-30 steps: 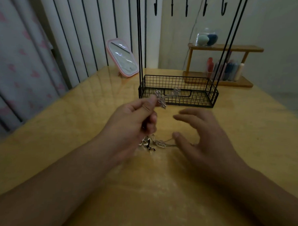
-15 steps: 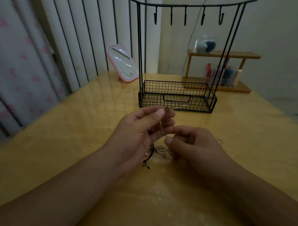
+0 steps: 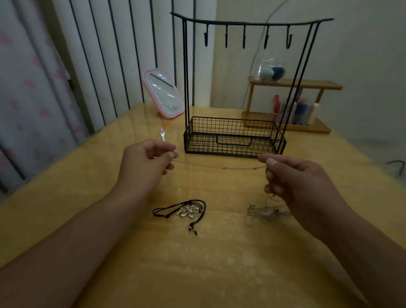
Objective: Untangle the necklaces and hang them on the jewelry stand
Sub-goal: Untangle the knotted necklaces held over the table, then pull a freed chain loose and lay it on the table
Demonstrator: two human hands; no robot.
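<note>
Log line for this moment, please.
left hand: pinches chain | right hand: pinches chain | black cord necklace: on table | hooks: bare

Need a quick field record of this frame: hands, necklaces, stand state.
left hand: pinches one end of thin chain
right hand: pinches other end
thin chain: stretched between hands, above table
black cord necklace: on table, with silver pendant, apart from chain
silver chain pile: on table under right hand, looks tangled
jewelry stand: upright, all five hooks bare
</note>
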